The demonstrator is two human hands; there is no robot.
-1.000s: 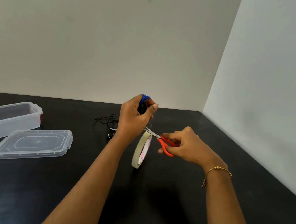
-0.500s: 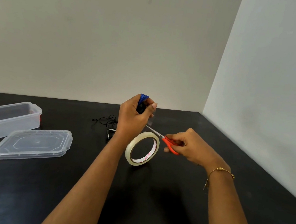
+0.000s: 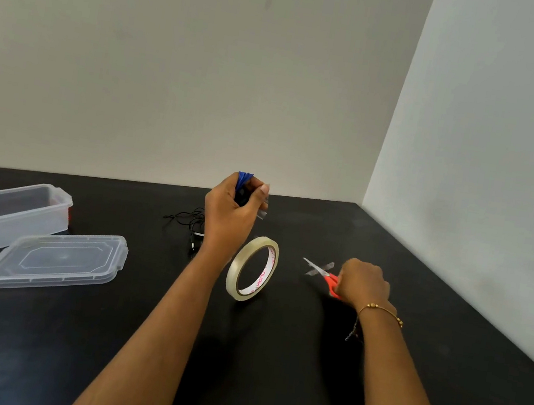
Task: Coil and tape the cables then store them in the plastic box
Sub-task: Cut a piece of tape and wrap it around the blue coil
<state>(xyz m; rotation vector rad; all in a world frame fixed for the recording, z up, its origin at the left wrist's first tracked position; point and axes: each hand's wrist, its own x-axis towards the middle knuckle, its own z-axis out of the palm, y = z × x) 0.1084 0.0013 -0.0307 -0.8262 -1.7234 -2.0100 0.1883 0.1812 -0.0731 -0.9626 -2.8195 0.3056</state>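
Observation:
My left hand [image 3: 230,212] is raised over the black table [image 3: 270,359], shut on a coiled blue cable [image 3: 244,178] with a short strip of clear tape hanging from my thumb. A roll of clear tape [image 3: 252,268] stands tilted on its edge just below and right of that hand, free of it. My right hand [image 3: 361,282] grips red-handled scissors [image 3: 321,273] low over the table to the right, blades apart. A loose black cable [image 3: 188,221] lies behind my left wrist. The clear plastic box [image 3: 7,215] sits open at the far left.
The box's clear lid [image 3: 56,261] lies flat in front of the box. Walls close the table at the back and along the right side.
The tape between my left hand and the roll has been cut. My right hand has moved right and down with the scissors. The roll has turned and shifted slightly right.

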